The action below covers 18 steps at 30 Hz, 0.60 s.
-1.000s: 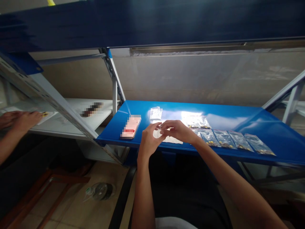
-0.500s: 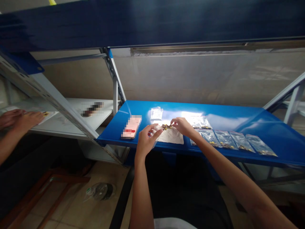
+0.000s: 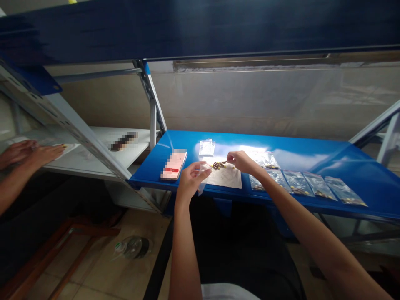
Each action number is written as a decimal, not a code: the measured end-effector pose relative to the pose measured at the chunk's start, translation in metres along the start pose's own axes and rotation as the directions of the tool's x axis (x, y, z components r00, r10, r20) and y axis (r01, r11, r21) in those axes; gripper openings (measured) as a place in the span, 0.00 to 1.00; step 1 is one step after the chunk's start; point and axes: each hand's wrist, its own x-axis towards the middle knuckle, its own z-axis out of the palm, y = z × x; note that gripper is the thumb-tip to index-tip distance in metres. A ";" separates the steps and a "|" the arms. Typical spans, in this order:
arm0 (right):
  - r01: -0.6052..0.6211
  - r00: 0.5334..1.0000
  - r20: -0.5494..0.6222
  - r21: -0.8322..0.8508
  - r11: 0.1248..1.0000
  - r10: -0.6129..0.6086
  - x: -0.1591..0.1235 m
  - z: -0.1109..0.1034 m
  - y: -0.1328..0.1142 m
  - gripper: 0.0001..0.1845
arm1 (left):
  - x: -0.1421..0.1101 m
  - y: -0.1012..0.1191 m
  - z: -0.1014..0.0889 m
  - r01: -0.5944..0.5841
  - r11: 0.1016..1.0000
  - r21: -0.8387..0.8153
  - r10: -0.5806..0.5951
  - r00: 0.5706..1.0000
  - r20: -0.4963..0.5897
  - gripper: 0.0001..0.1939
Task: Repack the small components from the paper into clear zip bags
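Note:
My left hand [image 3: 190, 179] pinches a clear zip bag [image 3: 204, 177] at the left side of a pale cloth [image 3: 226, 178]. Small brown pieces with yellow ends [image 3: 219, 165] lie bunched on the cloth, between my two hands. Just right of them is my right hand [image 3: 242, 161], its thumb and fingertips drawn together; whatever is in that pinch is too small to make out. To the right lie several filled zip bags [image 3: 296, 183] with similar brown and yellow pieces inside. A stack of clear bags [image 3: 206, 148] rests behind the cloth.
A pink booklet or box [image 3: 175, 164], partly blurred out, sits at the left of the blue table [image 3: 312, 154]. Another person's hands [image 3: 40, 155] are at a white shelf [image 3: 93, 164] beyond a metal post [image 3: 84, 133]. A large bottle [image 3: 133, 246] stands on the floor.
My right hand has drawn slightly back to the right from the brown pieces. More of the clear bag shows below my left hand, which still holds it. The whole view has shifted slightly.

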 end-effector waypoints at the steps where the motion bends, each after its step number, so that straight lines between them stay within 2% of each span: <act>1: -0.008 1.000 -0.018 0.044 0.999 0.008 -0.001 -0.005 -0.004 0.09 | 0.000 0.000 0.001 0.002 1.000 -0.012 -0.003 1.000 -0.023 0.25; 4: 0.006 1.000 -0.027 0.230 0.973 0.000 -0.005 -0.025 -0.024 0.07 | 0.000 0.000 0.003 0.011 1.000 -0.019 -0.011 1.000 -0.024 0.25; 7: 0.094 0.995 -0.008 0.369 0.924 -0.099 -0.006 -0.046 -0.053 0.05 | 0.000 0.002 0.005 0.024 1.000 0.009 -0.025 0.999 0.040 0.26; 10: 0.221 0.969 0.038 0.319 0.922 -0.245 -0.007 -0.060 -0.079 0.05 | -0.002 0.005 0.007 0.026 0.999 0.031 -0.028 0.998 0.062 0.27; 13: 0.331 0.927 0.093 0.251 0.910 -0.363 -0.006 -0.064 -0.097 0.07 | -0.003 0.008 0.007 0.019 1.000 0.025 -0.021 0.996 0.087 0.27; 18: 0.369 0.904 0.097 0.318 0.873 -0.417 -0.008 -0.062 -0.106 0.10 | -0.003 0.008 0.007 -0.004 1.000 0.001 0.004 0.992 0.125 0.25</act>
